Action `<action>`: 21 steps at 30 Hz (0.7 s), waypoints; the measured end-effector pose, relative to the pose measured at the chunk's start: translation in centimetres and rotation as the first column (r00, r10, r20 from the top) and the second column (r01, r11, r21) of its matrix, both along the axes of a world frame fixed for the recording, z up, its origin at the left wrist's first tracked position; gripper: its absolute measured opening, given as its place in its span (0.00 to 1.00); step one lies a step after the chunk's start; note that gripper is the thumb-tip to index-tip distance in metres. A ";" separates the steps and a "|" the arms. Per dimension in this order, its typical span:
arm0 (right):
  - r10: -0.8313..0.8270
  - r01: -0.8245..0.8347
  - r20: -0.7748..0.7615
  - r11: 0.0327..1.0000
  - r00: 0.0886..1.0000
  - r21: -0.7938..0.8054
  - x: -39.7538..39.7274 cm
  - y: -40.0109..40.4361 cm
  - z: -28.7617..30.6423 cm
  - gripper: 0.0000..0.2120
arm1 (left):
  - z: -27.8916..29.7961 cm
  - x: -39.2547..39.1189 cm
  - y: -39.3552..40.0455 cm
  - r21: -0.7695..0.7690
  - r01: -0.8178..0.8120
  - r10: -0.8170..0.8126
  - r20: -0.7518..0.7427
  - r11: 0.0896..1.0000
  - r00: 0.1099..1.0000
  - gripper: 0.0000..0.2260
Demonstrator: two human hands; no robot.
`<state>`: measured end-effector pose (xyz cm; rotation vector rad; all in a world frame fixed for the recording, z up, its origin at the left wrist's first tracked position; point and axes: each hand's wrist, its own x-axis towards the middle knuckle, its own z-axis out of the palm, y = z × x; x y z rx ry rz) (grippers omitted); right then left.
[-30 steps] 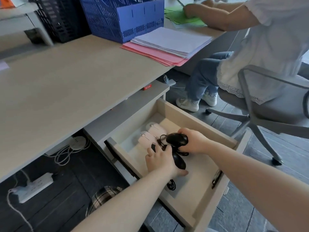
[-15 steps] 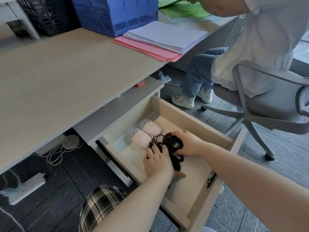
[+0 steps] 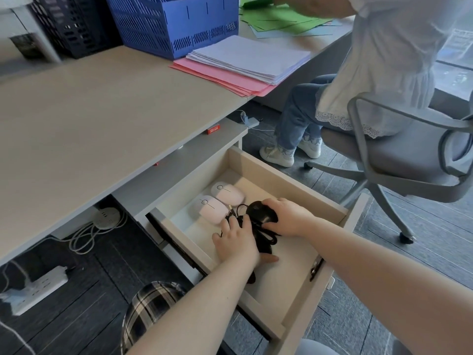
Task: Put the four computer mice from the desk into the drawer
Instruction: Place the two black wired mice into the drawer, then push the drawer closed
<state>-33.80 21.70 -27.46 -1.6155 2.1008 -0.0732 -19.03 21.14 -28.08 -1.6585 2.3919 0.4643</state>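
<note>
The drawer (image 3: 289, 180) under the desk (image 3: 102, 119) stands pulled out. Two pale pink mice lie side by side at its back left: one (image 3: 227, 193) further back, the other (image 3: 211, 209) nearer. My right hand (image 3: 288, 217) grips a black wired mouse (image 3: 263, 212) on the drawer floor. My left hand (image 3: 236, 242) lies over a second black mouse (image 3: 263, 243), mostly hidden under my palm. Their black cables (image 3: 239, 211) tangle between my hands. No mouse shows on the desk top.
A blue basket (image 3: 174, 24), a dark crate (image 3: 71, 24) and a stack of white and pink paper (image 3: 243, 65) sit at the desk's back. A person sits on a grey chair (image 3: 399, 155) to the right. A power strip (image 3: 33, 288) and cables lie on the floor.
Both hands have lowered the black mice onto the drawer floor, next to the pink mice. The view has tilted slightly.
</note>
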 end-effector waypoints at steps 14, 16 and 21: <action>-0.698 0.686 -0.005 0.706 0.716 -0.175 1.3 7.1 5.5 0.15 | 10.4 3.3 -4.7 -0.428 -0.041 -0.060 -0.220 0.903 0.974 0.16; -0.710 0.708 0.071 0.680 0.701 -0.194 1.4 7.3 6.1 0.13 | 11.5 4.0 -5.8 -0.479 -0.054 -0.075 -0.246 0.876 0.966 0.15; -0.739 0.798 0.301 0.559 0.603 -0.226 1.5 6.5 6.3 0.20 | 13.2 6.4 -8.0 -0.544 -0.076 -0.069 -0.240 0.836 0.968 0.15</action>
